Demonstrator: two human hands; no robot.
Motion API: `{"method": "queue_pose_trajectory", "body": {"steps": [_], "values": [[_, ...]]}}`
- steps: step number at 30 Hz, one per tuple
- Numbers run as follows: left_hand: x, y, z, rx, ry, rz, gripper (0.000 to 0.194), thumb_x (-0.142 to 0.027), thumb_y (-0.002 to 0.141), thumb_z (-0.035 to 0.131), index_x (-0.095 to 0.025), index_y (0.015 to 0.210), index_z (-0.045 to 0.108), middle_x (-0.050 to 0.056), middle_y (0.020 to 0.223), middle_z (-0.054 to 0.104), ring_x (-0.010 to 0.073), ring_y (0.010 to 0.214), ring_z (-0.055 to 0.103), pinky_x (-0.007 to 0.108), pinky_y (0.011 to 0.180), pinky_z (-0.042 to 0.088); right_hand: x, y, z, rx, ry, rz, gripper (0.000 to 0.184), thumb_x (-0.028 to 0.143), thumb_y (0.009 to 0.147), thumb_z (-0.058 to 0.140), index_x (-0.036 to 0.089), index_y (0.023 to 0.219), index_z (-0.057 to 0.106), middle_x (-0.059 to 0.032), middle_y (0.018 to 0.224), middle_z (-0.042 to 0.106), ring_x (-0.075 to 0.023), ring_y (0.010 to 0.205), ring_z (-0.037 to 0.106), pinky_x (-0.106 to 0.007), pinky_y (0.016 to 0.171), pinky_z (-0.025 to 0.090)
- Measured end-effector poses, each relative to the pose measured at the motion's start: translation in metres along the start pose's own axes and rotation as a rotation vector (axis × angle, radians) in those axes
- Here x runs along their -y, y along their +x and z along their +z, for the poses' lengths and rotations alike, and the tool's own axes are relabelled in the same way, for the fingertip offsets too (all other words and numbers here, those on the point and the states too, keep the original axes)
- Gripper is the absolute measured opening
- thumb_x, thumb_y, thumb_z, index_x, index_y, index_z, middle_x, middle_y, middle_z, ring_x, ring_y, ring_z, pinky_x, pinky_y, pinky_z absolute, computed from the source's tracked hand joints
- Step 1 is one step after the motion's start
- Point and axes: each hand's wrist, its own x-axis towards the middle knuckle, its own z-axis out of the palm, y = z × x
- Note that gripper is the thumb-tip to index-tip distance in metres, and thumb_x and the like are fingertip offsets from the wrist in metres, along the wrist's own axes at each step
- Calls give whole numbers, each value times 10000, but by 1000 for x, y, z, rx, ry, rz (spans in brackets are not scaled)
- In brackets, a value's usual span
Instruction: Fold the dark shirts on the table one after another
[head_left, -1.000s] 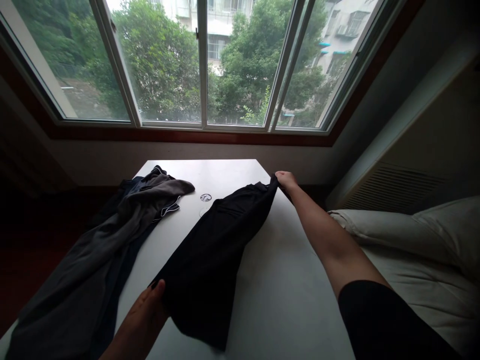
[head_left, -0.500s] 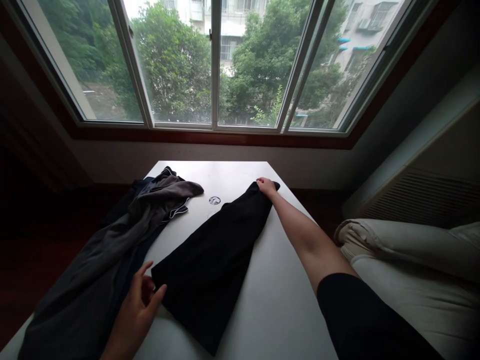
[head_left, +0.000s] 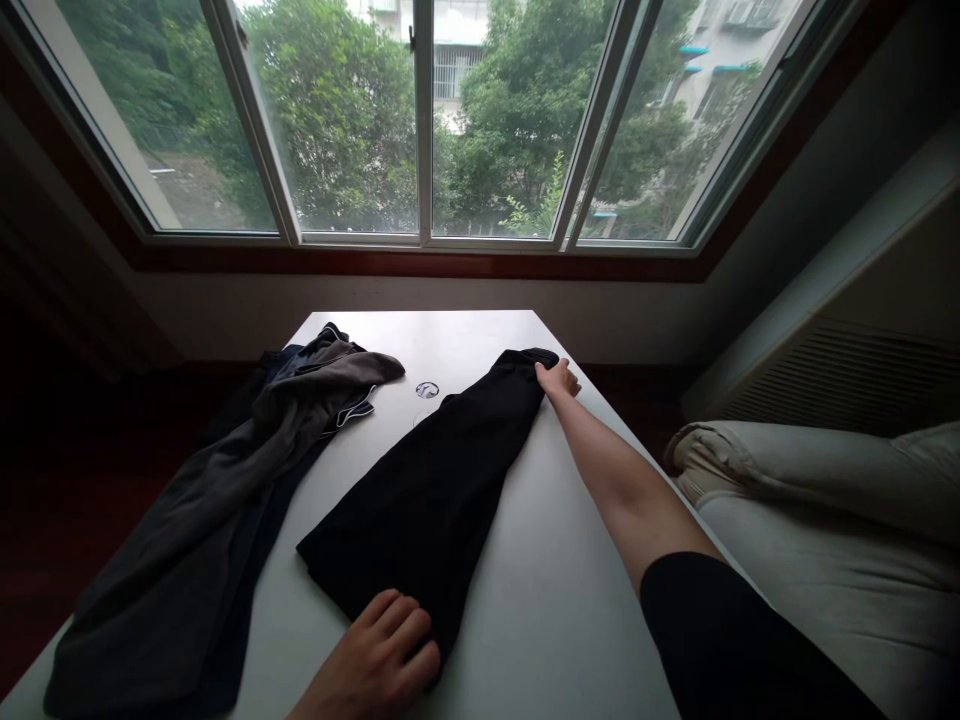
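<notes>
Black shorts (head_left: 420,490) lie slantwise on the white table (head_left: 555,600), doubled lengthwise, the waist end toward the window. My right hand (head_left: 557,378) is closed at the waistband's right corner, thumb on the cloth. At the near hem, my left hand (head_left: 386,645) has its fingers curled down onto the lower corner; the fingertips are hidden beneath the knuckles. To the left, a grey garment with white piping (head_left: 225,500) is spread over a dark navy one (head_left: 259,570), both reaching toward the table's near left edge.
A small round sticker (head_left: 427,390) is on the tabletop beyond the shorts. A pale padded seat or cushion (head_left: 817,480) stands close along the table's right side. Behind the table are a wall and a wide window (head_left: 420,240) with a red-brown frame.
My left hand let go of the hem's left corner, then moved right to the lower corner and closed there. The shorts came down flat onto the table. My right hand stayed around the waistband, shifting slightly.
</notes>
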Motion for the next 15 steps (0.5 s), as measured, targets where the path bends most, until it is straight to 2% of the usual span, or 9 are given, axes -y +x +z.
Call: {"method": "queue_pose_trajectory", "body": {"steps": [3, 6, 10, 12, 14, 15], "values": [[11, -11, -9, 51, -42, 71, 176, -141, 850, 748, -230, 921, 613, -6, 1046, 669, 172, 934, 600, 325, 918, 474, 3, 2, -1, 50, 5, -10, 710, 609, 887, 617, 172, 1408, 411, -225, 1288, 620, -368, 1236, 576, -517, 1030, 427], [22, -25, -27, 53, -2, 60, 176, -160, 848, 764, -238, 909, 619, 2, 1166, 665, 198, 1053, 594, 346, 995, 449, 3, 2, 0, 69, -31, -34, 713, 522, 881, 661, 182, 1439, 376, -222, 1315, 612, -354, 1243, 584, -508, 1035, 433], [29, -42, -60, 95, 53, 17, 196, -91, 833, 730, -250, 871, 622, -6, 1155, 684, 194, 1095, 603, 321, 1032, 445, -5, 4, 3, 55, -12, -73, 690, 345, 901, 620, 182, 1507, 334, -206, 1297, 635, -337, 1207, 611, -489, 1019, 452], [27, -45, -71, 127, 68, -5, 235, -37, 813, 691, -256, 870, 624, -12, 1133, 695, 186, 1092, 618, 303, 1035, 452, -12, 7, 5, 55, 19, -124, 675, 312, 898, 600, 188, 1516, 357, -201, 1302, 639, -341, 1198, 613, -484, 1014, 456], [21, -45, -72, 125, 79, -35, 195, -95, 815, 697, -260, 896, 630, -2, 1115, 700, 200, 1082, 632, 323, 1049, 461, -20, 9, 5, 55, 45, -179, 667, 327, 890, 605, 192, 1509, 395, -196, 1325, 632, -349, 1205, 603, -476, 1016, 455], [18, -44, -67, 97, 85, -52, 148, -184, 826, 717, -260, 922, 635, 11, 1102, 700, 214, 1064, 639, 344, 1049, 472, -23, 10, 4, 51, 59, -197, 666, 341, 887, 608, 191, 1504, 408, -193, 1330, 631, -349, 1207, 598, -468, 1015, 456]]}}
